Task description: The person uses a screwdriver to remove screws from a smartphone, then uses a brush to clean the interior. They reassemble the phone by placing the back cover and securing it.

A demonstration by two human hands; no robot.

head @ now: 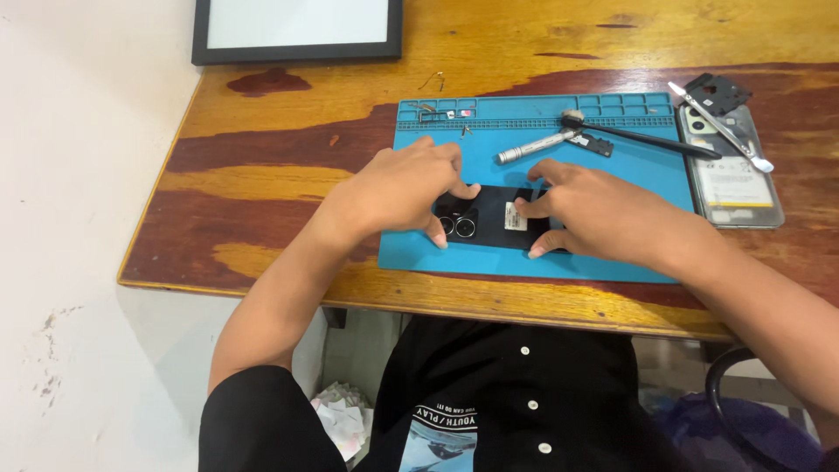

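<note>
Both hands press on a black phone (489,218) that lies flat in the middle of a blue mat (612,175). The left hand (398,188) grips the end with the round camera rings, fingers on top and thumb at the near edge. The right hand (594,214) holds the other end the same way. A hard push could bend or crack the phone, and a slip of the fingers could make it skid on the mat. At 12 o'clock from the phone lie a silver pen tool (535,146) and a black brush (642,137), close enough to bump. Tiny screws (450,114) sit in the mat's top tray and could get knocked out. At 2 o'clock lies an open phone (732,179) with tweezers (721,127) on it. A picture frame (297,54) sits at 11 o'clock.
</note>
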